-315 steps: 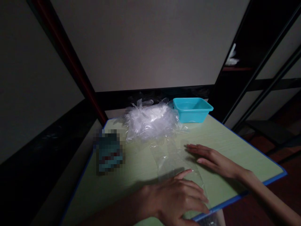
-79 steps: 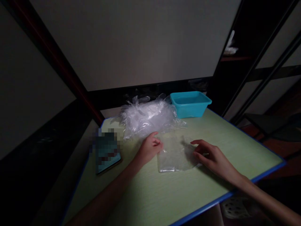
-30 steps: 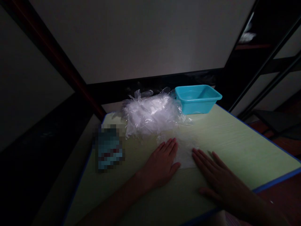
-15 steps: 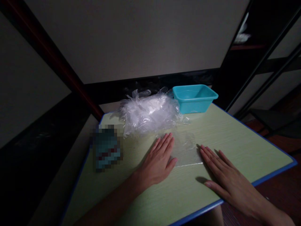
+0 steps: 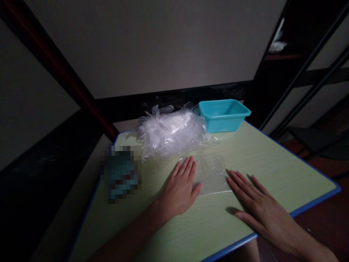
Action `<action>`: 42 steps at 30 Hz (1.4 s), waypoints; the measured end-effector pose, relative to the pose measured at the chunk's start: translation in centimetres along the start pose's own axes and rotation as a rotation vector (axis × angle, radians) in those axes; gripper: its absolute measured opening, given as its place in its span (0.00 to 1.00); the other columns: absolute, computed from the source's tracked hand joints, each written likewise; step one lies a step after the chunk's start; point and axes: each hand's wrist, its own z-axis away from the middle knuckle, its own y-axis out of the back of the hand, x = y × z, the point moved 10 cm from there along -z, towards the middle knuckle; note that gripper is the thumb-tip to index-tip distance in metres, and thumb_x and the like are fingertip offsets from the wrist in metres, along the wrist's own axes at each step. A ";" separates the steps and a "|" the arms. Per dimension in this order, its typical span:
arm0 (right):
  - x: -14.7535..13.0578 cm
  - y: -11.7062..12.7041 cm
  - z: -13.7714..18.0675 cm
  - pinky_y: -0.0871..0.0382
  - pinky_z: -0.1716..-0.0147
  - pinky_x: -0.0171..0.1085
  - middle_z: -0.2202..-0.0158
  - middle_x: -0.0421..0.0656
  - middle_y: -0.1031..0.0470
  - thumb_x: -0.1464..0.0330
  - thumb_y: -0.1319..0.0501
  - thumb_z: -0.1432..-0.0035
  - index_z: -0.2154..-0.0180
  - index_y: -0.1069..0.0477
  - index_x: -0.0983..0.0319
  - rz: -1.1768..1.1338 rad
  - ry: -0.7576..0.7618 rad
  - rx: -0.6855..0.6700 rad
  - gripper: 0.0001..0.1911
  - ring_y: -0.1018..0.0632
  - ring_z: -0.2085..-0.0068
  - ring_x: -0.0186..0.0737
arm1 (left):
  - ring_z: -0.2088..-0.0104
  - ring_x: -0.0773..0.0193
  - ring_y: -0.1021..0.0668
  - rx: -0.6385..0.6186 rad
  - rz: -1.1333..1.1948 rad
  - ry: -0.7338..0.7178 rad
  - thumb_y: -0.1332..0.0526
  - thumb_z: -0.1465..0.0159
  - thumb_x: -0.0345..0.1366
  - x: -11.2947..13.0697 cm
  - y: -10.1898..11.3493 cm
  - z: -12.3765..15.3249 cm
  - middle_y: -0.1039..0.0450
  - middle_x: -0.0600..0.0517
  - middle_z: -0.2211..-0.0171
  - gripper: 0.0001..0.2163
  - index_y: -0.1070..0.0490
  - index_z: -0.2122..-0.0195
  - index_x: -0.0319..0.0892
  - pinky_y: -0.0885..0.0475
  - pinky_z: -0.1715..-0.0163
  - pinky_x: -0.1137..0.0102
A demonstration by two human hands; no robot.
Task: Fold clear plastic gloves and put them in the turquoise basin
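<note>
In the head view, one clear plastic glove (image 5: 212,178) is laid flat on the table (image 5: 272,163); the plastic heap (image 5: 174,133) behind is left untouched. Nothing is gripped by the flat left hand (image 5: 180,191), over the glove's left side, or the flat right hand (image 5: 259,205), beside it.

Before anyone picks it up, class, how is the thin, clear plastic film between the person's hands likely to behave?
The thin, clear plastic film would probably flop, as its surface looks creased. It is likely very light, since the pale green, blue-edged table shows through it. Pushed, it might bunch up, lying so flat.
</note>
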 end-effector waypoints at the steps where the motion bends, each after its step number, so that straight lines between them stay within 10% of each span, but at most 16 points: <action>1: 0.0 0.0 0.0 0.50 0.44 0.58 0.37 0.51 0.56 0.54 0.51 0.41 0.37 0.67 0.63 0.002 0.001 -0.001 0.39 0.51 0.38 0.52 | 0.38 0.56 0.54 -0.004 -0.002 0.002 0.56 0.35 0.43 0.0 0.0 0.0 0.58 0.40 0.38 0.27 0.52 0.40 0.30 0.56 0.40 0.59; 14: 0.9 1.2 0.6 0.46 0.45 0.57 0.36 0.47 0.54 0.61 0.47 0.41 0.40 0.48 0.61 -0.156 -0.057 0.135 0.29 0.46 0.39 0.52 | 0.37 0.57 0.56 0.091 0.112 0.003 0.53 0.36 0.39 -0.5 0.7 0.2 0.61 0.44 0.36 0.26 0.56 0.39 0.37 0.56 0.41 0.56; 22: 0.4 2.0 1.3 0.38 0.48 0.53 0.37 0.46 0.50 0.66 0.48 0.41 0.49 0.33 0.62 -0.185 0.010 0.212 0.19 0.42 0.40 0.51 | 0.41 0.59 0.42 0.207 0.241 0.094 0.53 0.37 0.33 -1.6 2.0 0.1 0.44 0.45 0.41 0.19 0.45 0.44 0.39 0.53 0.41 0.56; 42: -5.5 2.1 1.2 0.46 0.44 0.53 0.42 0.48 0.40 0.53 0.43 0.46 0.43 0.42 0.63 -0.132 0.300 0.064 0.34 0.44 0.40 0.52 | 0.48 0.59 0.34 0.241 0.254 0.171 0.50 0.38 0.30 -2.1 2.5 0.3 0.33 0.47 0.51 0.15 0.40 0.50 0.39 0.52 0.42 0.55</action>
